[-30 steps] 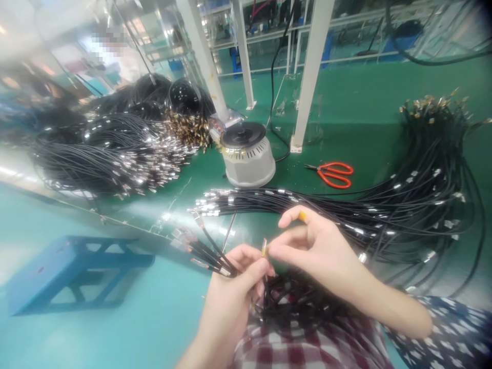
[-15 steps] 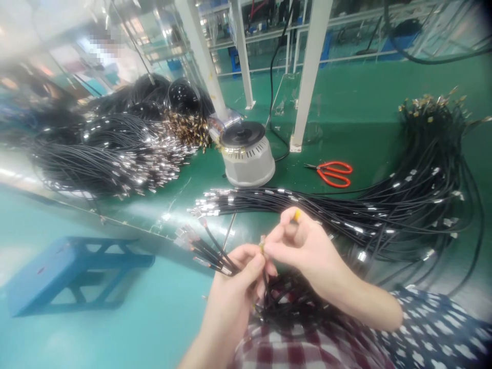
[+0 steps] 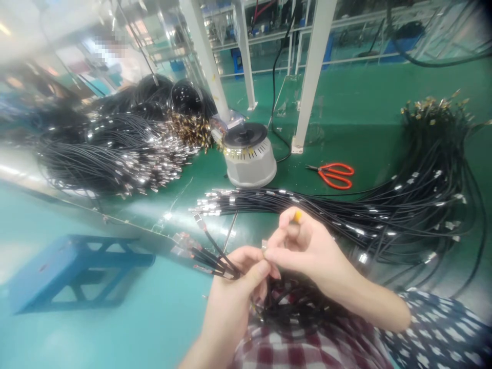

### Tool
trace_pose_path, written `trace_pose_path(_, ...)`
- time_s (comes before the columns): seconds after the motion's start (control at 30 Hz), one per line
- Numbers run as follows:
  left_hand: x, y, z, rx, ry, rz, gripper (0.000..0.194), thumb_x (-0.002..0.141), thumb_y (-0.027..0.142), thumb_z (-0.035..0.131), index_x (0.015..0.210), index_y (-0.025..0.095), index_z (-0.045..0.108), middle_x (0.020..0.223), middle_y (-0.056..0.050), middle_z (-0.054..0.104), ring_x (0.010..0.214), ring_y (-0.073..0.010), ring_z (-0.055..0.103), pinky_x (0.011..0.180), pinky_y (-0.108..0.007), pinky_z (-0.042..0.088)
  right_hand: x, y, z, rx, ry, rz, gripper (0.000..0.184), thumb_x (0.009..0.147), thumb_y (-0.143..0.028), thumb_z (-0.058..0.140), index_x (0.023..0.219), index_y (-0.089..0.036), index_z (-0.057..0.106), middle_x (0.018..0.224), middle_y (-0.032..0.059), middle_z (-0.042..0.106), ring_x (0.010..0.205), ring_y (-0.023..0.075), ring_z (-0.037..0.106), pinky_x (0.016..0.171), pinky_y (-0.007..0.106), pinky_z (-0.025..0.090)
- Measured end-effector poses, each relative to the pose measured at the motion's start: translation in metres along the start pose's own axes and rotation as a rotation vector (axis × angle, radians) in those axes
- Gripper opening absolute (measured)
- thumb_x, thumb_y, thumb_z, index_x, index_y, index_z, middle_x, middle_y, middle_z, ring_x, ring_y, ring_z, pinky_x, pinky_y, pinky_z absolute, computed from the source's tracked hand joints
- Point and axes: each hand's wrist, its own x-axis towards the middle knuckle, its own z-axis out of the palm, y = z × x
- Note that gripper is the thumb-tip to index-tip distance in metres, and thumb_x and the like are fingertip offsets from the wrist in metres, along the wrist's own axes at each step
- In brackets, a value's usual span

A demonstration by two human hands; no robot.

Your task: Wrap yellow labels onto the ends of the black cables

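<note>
Several black cables (image 3: 215, 260) with metal connector ends stick out to the left of my left hand (image 3: 246, 271), which is closed around them. One cable end with a metal plug (image 3: 199, 220) stands apart from the bunch. My right hand (image 3: 303, 243) pinches a small shiny connector (image 3: 264, 245) between thumb and forefinger, right beside the left thumb. A yellow band (image 3: 297, 216) shows on a right finger. Below the hands, more of the dark cable lies in a tangle (image 3: 303, 307) on the checked cloth over my lap.
Across the green table lies a long cable bundle (image 3: 269, 201). Behind it are red-handled scissors (image 3: 334, 175) and a grey round device with a black top (image 3: 249, 159). Cable heaps (image 3: 115, 159) fill the left side. White posts (image 3: 313, 77) rise behind. A blue stool (image 3: 77, 277) stands lower left.
My hands stay close together with the pinched connector between them. The whole view has shifted slightly, and the separate plug on the left shows more sharply.
</note>
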Motion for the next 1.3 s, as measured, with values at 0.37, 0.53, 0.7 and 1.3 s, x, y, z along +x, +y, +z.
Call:
trace_pose_path(0.37,0.005,0.001,-0.009,-0.100,-0.169,-0.077,0.021,0.075,0.026,0.076,0.061,0.013,0.067,0.059,-0.003,0.067,0.040,-0.0046,0.046,0.042,-0.018,0.032,0.006,-0.011,0.000,0.069,-0.144,0.098,0.040,0.074,-0.029,0.080,0.088,-0.024,0.043,0.066,-0.0064,0.067,0.051,0.0123,0.063,0.059,0.027,0.050)
trace_pose_path(0.53,0.011,0.002,-0.015,-0.122,-0.244,-0.103,0.020,0.081,0.026,0.071,0.066,0.012,0.069,0.059,-0.002,0.065,0.040,-0.0044,0.043,0.041,-0.018,0.029,0.008,-0.008,0.000,-0.008,-0.081,0.050,0.028,0.080,-0.025,0.075,0.086,-0.022,0.048,0.069,-0.0059,0.064,0.065,0.0115,0.063,0.070,0.027,0.048)
trace_pose_path(0.7,0.015,0.002,-0.017,-0.132,-0.372,-0.118,0.038,0.090,0.036,0.055,0.068,0.011,0.071,0.050,-0.009,0.067,0.032,-0.0042,0.031,0.037,-0.021,0.013,0.010,-0.008,-0.008,-0.078,0.031,-0.043,0.023,0.081,-0.024,0.073,0.084,-0.021,0.050,0.075,-0.0054,0.058,0.074,0.0098,0.055,0.073,0.023,0.043)
trace_pose_path(1.3,0.008,-0.007,-0.011,-0.165,-0.179,-0.077,0.035,0.072,0.043,0.080,0.089,0.015,0.069,0.075,-0.004,0.067,0.063,-0.0121,0.059,0.059,-0.023,0.046,0.020,-0.027,-0.002,-0.181,-0.109,0.042,0.047,0.070,-0.029,0.082,0.084,-0.023,0.038,0.064,-0.0075,0.065,0.059,0.0102,0.060,0.062,0.024,0.045)
